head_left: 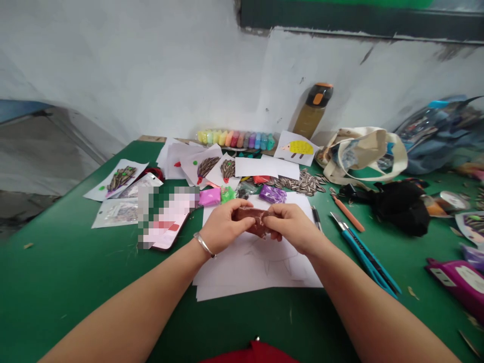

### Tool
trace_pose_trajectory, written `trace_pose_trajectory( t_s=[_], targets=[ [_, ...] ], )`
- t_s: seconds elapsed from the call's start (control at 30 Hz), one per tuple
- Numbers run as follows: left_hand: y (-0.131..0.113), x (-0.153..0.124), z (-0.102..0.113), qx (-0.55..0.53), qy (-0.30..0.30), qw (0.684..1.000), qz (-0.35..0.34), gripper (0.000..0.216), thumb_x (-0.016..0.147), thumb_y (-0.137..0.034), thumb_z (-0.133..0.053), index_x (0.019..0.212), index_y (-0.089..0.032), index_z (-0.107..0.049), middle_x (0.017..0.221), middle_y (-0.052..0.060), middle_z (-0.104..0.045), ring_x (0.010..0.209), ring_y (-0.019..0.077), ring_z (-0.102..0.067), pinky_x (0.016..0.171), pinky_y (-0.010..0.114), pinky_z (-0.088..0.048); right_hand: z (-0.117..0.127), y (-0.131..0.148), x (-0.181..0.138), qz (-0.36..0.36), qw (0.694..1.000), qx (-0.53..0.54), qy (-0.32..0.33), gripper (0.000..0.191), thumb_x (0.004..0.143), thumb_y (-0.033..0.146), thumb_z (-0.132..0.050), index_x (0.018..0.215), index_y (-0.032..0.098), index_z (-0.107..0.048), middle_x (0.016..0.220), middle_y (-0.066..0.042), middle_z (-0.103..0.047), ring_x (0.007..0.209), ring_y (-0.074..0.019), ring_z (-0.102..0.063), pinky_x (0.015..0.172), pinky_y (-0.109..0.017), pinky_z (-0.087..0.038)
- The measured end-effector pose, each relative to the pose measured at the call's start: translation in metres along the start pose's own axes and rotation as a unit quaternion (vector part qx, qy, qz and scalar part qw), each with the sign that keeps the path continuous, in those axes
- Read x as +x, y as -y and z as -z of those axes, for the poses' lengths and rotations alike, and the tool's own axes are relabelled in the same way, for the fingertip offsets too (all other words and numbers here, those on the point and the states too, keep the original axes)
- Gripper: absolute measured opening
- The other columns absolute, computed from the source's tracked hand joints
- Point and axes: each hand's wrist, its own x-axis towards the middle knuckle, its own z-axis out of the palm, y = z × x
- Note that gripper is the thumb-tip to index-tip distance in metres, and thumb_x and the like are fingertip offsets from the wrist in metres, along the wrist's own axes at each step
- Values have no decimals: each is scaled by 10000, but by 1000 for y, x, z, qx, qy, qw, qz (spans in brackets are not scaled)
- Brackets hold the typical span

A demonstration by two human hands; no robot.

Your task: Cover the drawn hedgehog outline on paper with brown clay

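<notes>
My left hand (225, 224) and my right hand (293, 227) pinch a small brown packet of modelling clay (254, 214) between thumbs and fingers. Its surface is shiny and creased like plastic wrap; part of it is hidden by my thumbs. Just beneath lie stacked white paper sheets (227, 275) with a faint pencil drawing on top. Beyond my hands are a pink clay packet (209, 196), a green one (227, 194) and a purple one (273, 194). A pen (316, 218) rests by the paper's right edge.
A phone (172, 224) lies left. To the right are a blue utility knife (365, 252), an orange tool (348, 214) and a black pouch (403, 206). Sunflower seeds (308, 184), seed-covered pictures (123, 179), a bottle (313, 111) and a cloth bag (359, 151) sit farther back.
</notes>
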Motion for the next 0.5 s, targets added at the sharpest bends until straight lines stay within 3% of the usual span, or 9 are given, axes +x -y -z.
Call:
trace_pose_trajectory(
  t_s=[0.23, 0.5],
  targets=[
    [4, 2, 0, -14, -4, 1000, -12, 300, 751, -277, -649, 1031, -169, -635, 947, 71, -717, 894, 241, -686, 832, 406, -546, 4, 7, -3, 1, 998, 42, 43, 173, 790, 298, -588, 723, 159, -667, 657, -37, -680, 584, -137, -625, 516, -235, -487],
    [2, 1, 0, 29, 1, 1000, -8, 288, 744, -259, -647, 1019, -175, -642, 945, 64, -716, 864, 238, -689, 818, 408, -547, 2, 1, -1, 25, 999, 35, 27, 220, 777, 223, -543, 586, 151, -624, 538, -27, -636, 477, -113, -549, 475, -237, -451]
  ],
)
